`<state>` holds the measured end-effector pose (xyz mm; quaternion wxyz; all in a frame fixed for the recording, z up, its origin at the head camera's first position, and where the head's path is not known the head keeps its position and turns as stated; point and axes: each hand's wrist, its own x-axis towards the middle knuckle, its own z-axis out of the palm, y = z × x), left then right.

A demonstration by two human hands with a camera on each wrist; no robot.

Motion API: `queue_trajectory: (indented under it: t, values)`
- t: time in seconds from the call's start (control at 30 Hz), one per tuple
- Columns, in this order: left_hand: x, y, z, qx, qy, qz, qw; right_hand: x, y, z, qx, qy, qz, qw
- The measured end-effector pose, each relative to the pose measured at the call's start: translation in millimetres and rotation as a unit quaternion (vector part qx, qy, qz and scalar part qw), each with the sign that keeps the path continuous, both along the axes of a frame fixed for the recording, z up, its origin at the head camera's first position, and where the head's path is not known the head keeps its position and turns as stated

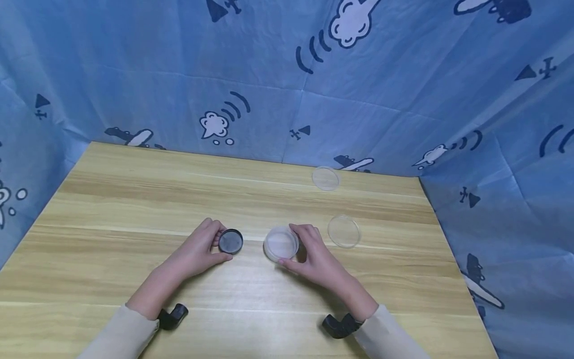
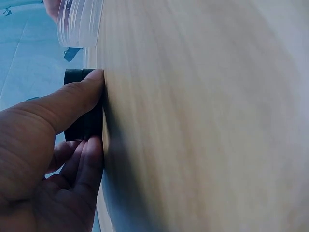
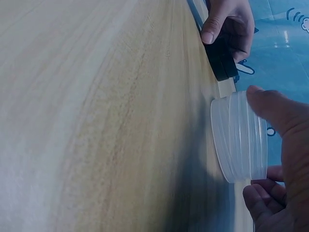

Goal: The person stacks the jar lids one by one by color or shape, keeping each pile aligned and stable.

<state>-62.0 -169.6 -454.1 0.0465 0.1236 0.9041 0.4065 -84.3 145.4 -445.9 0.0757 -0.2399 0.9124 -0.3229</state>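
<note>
My left hand [image 1: 201, 252] grips a small stack of black round caps [image 1: 230, 242] by the sides, thumb in front and fingers behind. A seam across the black stack [image 2: 82, 121] shows in the left wrist view. To the right of it, my right hand [image 1: 315, 257] holds a stack of clear round plastic lids [image 1: 281, 244] between thumb and fingers. Several thin layers make up the clear stack [image 3: 239, 137] in the right wrist view, and it leans a little there, low over the wood. A short gap separates the two stacks.
One clear disc [image 1: 344, 231] lies on the wooden table [image 1: 134, 199] just right of my right hand. Another clear disc [image 1: 325, 178] is farther back, at the table's far edge. Blue printed cloth [image 1: 260, 70] hangs behind and on both sides of the table.
</note>
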Motion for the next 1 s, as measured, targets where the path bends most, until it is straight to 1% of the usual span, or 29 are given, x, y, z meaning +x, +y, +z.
queue_trajectory:
  t: [0.1, 0.27, 0.47, 0.6, 0.7, 0.83, 1.0]
  values:
    - [0.3, 0.1, -1.1, -0.001, 0.000, 0.000, 1.0000, 0.9, 1.7, 0.3, -0.007, -0.001, 0.000, 1.000]
    - [1.4, -0.9, -2.9, -0.004, -0.007, 0.000, 1.0000, 0.3, 8.0, -1.6, -0.025, 0.005, -0.012, 1.000]
    - [2.2, -1.9, -1.2, -0.001, -0.008, -0.002, 1.0000, -1.3, 16.8, -7.0, -0.035, 0.021, -0.029, 0.999]
    - [1.8, -1.6, 0.6, -0.001, -0.011, -0.003, 0.9999, -3.0, 24.2, -12.6, -0.027, 0.029, -0.045, 0.998]
    - [0.3, -1.1, 1.7, -0.004, -0.012, -0.005, 0.9999, -6.1, 31.4, -15.6, -0.026, 0.039, -0.067, 0.997]
    - [-1.3, 0.1, 2.6, -0.008, -0.016, -0.009, 0.9998, -9.5, 41.8, -12.3, -0.037, 0.041, -0.097, 0.994]
    - [-1.0, -0.1, 3.9, -0.005, -0.013, -0.006, 0.9999, -14.1, 53.4, -7.2, -0.038, 0.041, -0.107, 0.993]
